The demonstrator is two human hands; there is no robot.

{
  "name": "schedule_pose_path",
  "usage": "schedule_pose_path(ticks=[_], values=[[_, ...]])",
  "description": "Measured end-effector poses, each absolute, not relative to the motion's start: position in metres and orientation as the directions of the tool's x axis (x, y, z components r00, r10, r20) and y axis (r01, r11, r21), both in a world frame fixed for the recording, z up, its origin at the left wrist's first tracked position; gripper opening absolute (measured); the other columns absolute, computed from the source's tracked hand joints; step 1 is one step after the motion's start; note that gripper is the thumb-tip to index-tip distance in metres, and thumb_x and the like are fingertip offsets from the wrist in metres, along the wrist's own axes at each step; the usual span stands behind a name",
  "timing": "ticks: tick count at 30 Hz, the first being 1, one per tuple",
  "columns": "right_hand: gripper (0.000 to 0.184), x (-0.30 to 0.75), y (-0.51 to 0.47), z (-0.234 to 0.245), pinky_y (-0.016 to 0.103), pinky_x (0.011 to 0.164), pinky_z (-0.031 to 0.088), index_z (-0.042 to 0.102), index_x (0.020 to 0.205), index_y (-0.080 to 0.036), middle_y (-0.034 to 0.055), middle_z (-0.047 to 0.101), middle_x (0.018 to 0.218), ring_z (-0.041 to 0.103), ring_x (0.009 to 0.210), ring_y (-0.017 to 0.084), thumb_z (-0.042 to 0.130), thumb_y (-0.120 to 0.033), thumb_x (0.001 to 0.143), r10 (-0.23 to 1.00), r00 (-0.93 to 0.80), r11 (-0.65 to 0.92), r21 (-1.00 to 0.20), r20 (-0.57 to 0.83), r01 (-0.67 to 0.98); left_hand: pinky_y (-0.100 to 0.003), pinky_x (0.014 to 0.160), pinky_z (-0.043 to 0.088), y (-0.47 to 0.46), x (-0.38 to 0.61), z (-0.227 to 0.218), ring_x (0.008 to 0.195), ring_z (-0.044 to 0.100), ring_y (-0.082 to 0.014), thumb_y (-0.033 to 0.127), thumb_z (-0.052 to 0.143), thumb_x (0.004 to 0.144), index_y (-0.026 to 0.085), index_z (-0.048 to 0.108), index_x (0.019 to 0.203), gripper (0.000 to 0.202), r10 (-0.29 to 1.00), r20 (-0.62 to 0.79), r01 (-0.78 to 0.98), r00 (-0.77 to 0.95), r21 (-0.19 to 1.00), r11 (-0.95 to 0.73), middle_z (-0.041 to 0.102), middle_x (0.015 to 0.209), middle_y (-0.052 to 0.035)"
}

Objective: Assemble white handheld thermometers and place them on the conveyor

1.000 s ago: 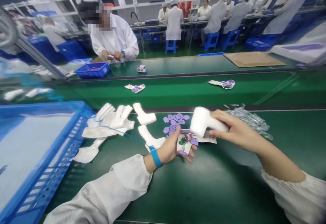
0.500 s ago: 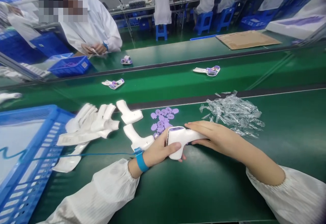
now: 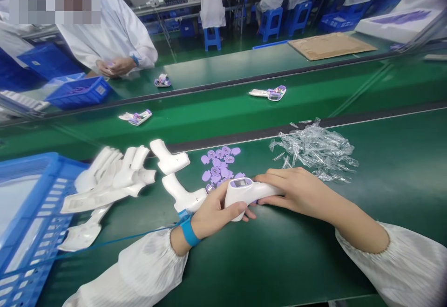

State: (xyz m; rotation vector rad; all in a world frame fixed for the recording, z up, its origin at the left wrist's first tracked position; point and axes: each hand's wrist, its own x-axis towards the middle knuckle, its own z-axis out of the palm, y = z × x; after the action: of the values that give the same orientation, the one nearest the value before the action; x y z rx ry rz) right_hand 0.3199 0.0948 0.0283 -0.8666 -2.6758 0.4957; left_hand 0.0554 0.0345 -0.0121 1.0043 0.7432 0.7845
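White gun-shaped casing [image 3: 245, 196], at the centre of the frame, held in both bare hands. The left hand [image 3: 213, 211] grips its wide head, thumb across the near side; the right hand's [image 3: 300, 193] fingers close around the handle. Its shells are probably being pressed together; the next move seems to call for firm, even squeezing.

White device [image 3: 246, 194] pt. behind hands [image 3: 213, 214] [image 3: 302, 193]
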Motion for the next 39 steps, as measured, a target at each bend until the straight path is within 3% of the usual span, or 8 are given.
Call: schedule_pose_path(ticks=[5,11,16,20,26,31,36,39], values=[[0.040,0.325,0.096,0.035,0.035,0.066,0.050,0.070,0.114,-0.021,0.0062,0.079,0.099,0.075,0.081,0.024,0.059,-0.059,0.108,0.662,-0.742,0.671,-0.521,0.102,0.527,-0.037,0.086,0.064,0.032,0.056,-0.013,0.094,0.078,-0.0247,0.050,0.083,0.094,0.016,0.064,0.136,0.057,0.901,-0.126,-0.138,0.414,0.970,0.199,0.080,0.105,-0.0099],[0.082,0.309,0.080,0.035,0.041,0.090,0.060,0.049,0.158,-0.025,0.0160,0.069,0.142,0.072,0.121,0.032,0.074,-0.070,0.094,0.633,-0.745,0.661,-0.647,0.208,0.381,-0.033,0.084,0.060,0.032,0.054,-0.006,0.094,0.077,-0.0247,0.043,0.083,0.093,0.019,0.076,0.129,0.044,0.887,0.121,0.209,0.445,0.949,-0.235,0.082,0.111,-0.0081],[0.030,0.301,0.066,0.035,0.032,0.078,0.060,0.066,0.135,-0.028,0.0085,0.074,0.119,0.074,0.098,0.021,0.066,-0.040,0.108,0.604,-0.752,0.654,-0.704,0.264,0.278,-0.029,0.071,0.058,0.029,0.062,-0.001,0.079,0.075,-0.0217,0.049,0.082,0.094,0.019,0.079,0.113,0.036,0.872,0.120,0.346,0.475,0.885,-0.310,0.081,0.091,-0.0043],[0.025,0.313,0.074,0.041,0.029,0.071,0.059,0.070,0.129,-0.031,0.0065,0.073,0.110,0.073,0.091,0.020,0.071,-0.036,0.104,0.678,-0.652,0.645,-0.700,0.340,0.306,-0.037,0.098,0.063,0.021,0.038,0.001,0.116,0.076,-0.0272,0.050,0.065,0.107,0.023,0.060,0.150,0.051,0.910,0.222,0.364,0.350,0.863,-0.350,0.077,0.133,-0.0125],[0.026,0.319,0.080,0.042,0.031,0.060,0.061,0.075,0.120,-0.033,0.0088,0.073,0.112,0.074,0.087,0.024,0.068,-0.051,0.103,0.878,-0.399,0.400,-0.864,0.265,0.307,-0.055,0.127,0.044,-0.023,-0.060,-0.010,0.143,0.061,-0.0280,0.016,0.053,0.109,0.025,0.060,0.145,0.037,0.888,0.218,0.757,0.406,0.464,-0.460,0.067,0.151,-0.0128],[0.029,0.317,0.076,0.037,0.035,0.066,0.064,0.078,0.120,-0.035,0.0090,0.073,0.114,0.074,0.091,0.026,0.071,-0.055,0.100,0.884,-0.413,0.359,-0.883,0.218,0.303,-0.064,0.127,0.040,-0.054,-0.125,-0.005,0.142,0.061,-0.0300,0.007,0.044,0.104,0.023,0.064,0.100,0.025,0.952,0.170,0.891,0.255,0.340,-0.299,0.075,0.133,-0.0079],[0.025,0.309,0.074,0.029,0.033,0.068,0.065,0.078,0.124,-0.037,0.0083,0.071,0.114,0.075,0.092,0.024,0.073,-0.048,0.102,0.849,-0.484,0.337,-0.923,0.212,0.186,-0.060,0.123,0.047,-0.041,-0.086,0.011,0.138,0.064,-0.0310,0.024,0.052,0.111,0.025,0.067,0.124,0.020,0.951,0.310,0.807,0.014,0.558,-0.194,0.071,0.136,-0.0116],[0.025,0.298,0.070,0.027,0.033,0.077,0.066,0.077,0.128,-0.038,0.0072,0.071,0.115,0.074,0.100,0.024,0.073,-0.041,0.103,0.781,-0.528,0.424,-0.904,0.332,0.060,-0.049,0.119,0.056,-0.017,-0.022,0.024,0.144,0.062,-0.0319,0.051,0.070,0.104,0.030,0.043,0.164,0.069,0.945,0.248,0.487,0.215,0.811,-0.324,0.057,0.161,-0.0158]])
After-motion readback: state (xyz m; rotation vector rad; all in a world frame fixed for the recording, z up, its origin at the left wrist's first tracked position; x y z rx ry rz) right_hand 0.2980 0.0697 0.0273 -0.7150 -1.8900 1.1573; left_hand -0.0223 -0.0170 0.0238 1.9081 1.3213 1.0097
